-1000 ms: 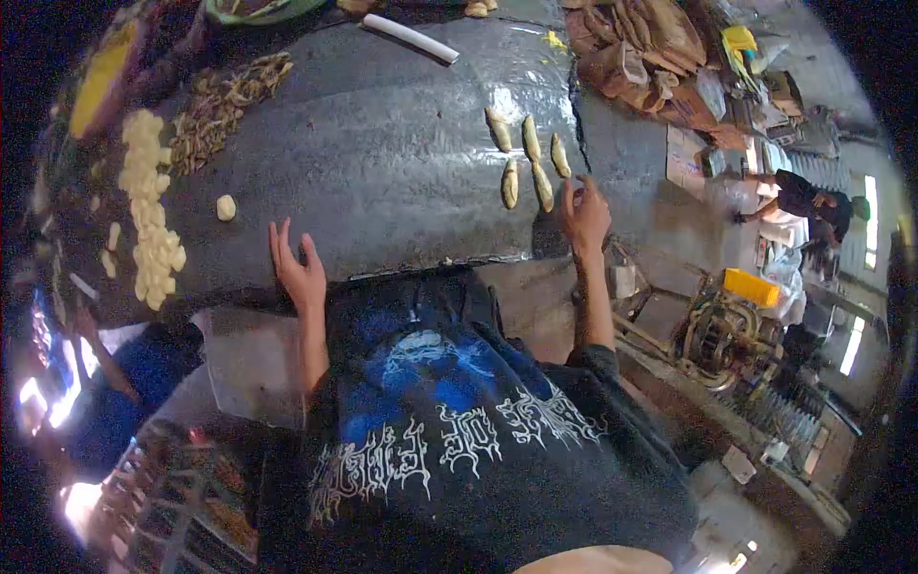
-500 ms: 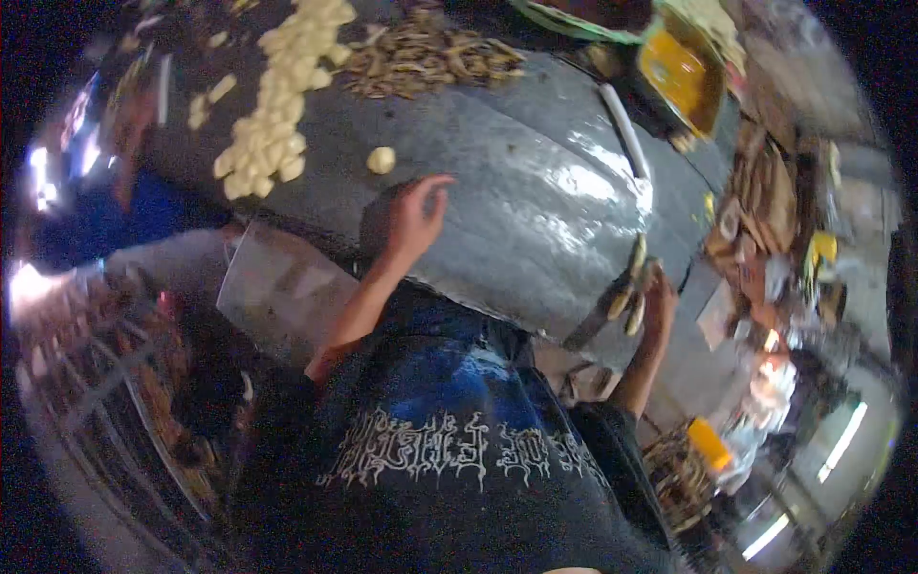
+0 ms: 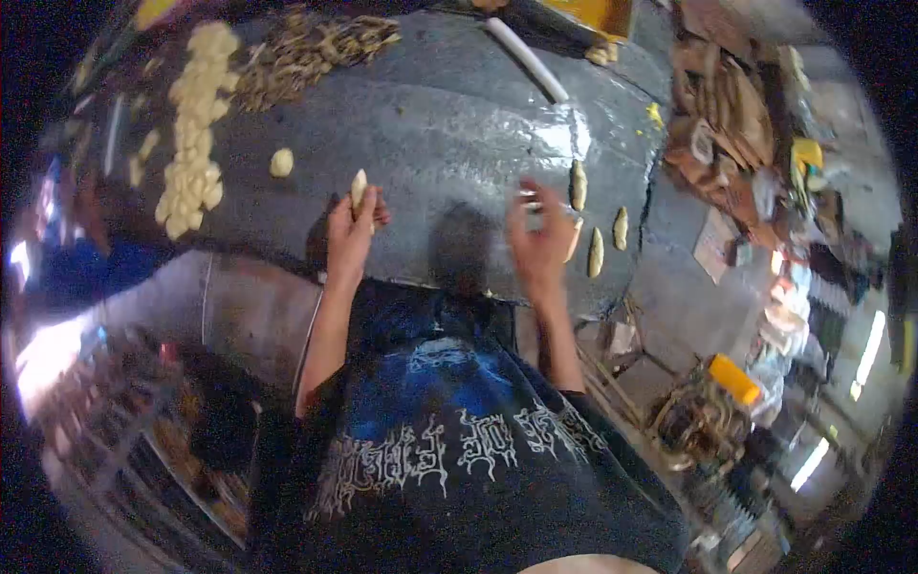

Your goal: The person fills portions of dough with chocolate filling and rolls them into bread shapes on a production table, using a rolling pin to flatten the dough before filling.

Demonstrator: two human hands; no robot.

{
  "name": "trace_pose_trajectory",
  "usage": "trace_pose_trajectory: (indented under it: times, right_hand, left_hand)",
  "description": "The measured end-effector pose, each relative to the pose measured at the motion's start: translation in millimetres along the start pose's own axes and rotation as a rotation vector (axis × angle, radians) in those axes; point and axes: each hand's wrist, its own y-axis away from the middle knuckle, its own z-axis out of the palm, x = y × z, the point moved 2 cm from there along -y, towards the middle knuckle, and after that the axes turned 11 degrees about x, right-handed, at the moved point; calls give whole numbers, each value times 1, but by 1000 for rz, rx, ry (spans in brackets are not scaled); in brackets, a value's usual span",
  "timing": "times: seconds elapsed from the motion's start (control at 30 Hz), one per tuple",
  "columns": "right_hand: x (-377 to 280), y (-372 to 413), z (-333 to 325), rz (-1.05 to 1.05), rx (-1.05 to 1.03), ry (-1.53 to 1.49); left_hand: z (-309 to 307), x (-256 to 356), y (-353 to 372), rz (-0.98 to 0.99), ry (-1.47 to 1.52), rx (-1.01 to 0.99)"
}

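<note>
My left hand (image 3: 354, 234) is closed around a small, pointed piece of pale dough (image 3: 359, 185), held upright over the near part of the dark table (image 3: 430, 124). My right hand (image 3: 538, 244) is smeared by motion, with its fingers curled beside the shaped dough rolls. One roll (image 3: 579, 186) lies just beyond that hand and another (image 3: 574, 239) shows right at its edge. Farther right are two more slim rolls, one nearer me (image 3: 596, 252) and one by the table's edge (image 3: 621, 229). A single round dough ball (image 3: 281, 163) sits left of my left hand.
A long band of dough pieces (image 3: 196, 134) runs along the table's left side. Beside it lies a heap of brown strips (image 3: 316, 53). A white rod (image 3: 526, 59) rests near a yellow container (image 3: 598, 14) at the back. Flattened cardboard (image 3: 736, 124) lies beyond the right edge.
My left hand, empty before, now holds a piece of dough. My right hand has moved left from the dough rolls. The whole view has shifted, bringing the rolls at right into clearer sight.
</note>
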Motion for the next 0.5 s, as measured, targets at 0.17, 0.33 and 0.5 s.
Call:
trace_pose_trajectory:
  times: [0.17, 0.33, 0.5]
  right_hand:
    - [155, -39, -43, 21, -246, 786]
    - [199, -46, -35, -106, -324, 443]
    - [213, -79, -16, 420, -457, -105]
  left_hand:
    - [-51, -29, 73, 35, -60, 310]
    - [-97, -113, 141, 170, 95, 626]
    - [-123, -172, 204, 225, 134, 816]
